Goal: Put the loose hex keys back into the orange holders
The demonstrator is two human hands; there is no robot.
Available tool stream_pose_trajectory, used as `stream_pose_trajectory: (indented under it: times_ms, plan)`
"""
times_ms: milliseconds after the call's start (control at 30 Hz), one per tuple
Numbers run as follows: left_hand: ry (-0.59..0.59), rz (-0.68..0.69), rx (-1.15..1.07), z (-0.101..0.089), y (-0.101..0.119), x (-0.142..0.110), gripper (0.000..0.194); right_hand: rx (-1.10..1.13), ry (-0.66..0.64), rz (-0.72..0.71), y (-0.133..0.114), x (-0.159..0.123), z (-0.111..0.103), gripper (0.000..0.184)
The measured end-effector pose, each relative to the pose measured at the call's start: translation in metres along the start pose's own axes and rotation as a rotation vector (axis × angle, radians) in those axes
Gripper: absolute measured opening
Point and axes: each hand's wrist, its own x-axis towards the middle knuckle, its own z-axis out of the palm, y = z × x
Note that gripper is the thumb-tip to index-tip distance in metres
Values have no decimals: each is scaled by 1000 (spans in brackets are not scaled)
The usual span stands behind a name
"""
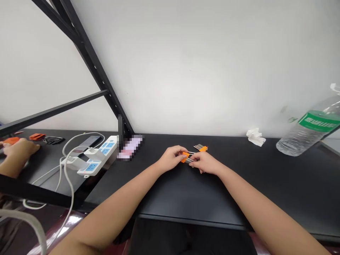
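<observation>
My left hand [174,158] is closed on a small orange holder [185,157], pinched between thumb and fingers. Several thin silver rods, which look like hex keys [189,160], stick out of it to the right. My right hand [206,162] has its fingers closed around the free ends of these keys, partly hiding them. Just behind the right hand, a second orange holder [203,148] lies on the black table [191,194] with silver keys pointing left.
A crumpled tissue [255,137] and a tilted plastic bottle [308,129] are at the right. To the left stand a black metal frame [99,76], a pixelated phone-like object [130,147] and a power strip [98,156] with cables. Another person's hand [20,150] works at far left.
</observation>
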Motion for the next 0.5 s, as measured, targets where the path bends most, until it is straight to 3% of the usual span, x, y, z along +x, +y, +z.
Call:
stream_pose_trajectory:
  times_ms: [167, 367, 500]
  plan:
    - [44, -8, -68, 2, -6, 0, 25, -23, 20, 24, 0, 3, -2, 18]
    - [54, -37, -161, 0, -8, 1, 26, -50, 69, -66, 4, 7, 1, 19]
    - [28, -97, -275, -3, -1, 0, 23, 42, 23, -14, 5, 6, 1, 19]
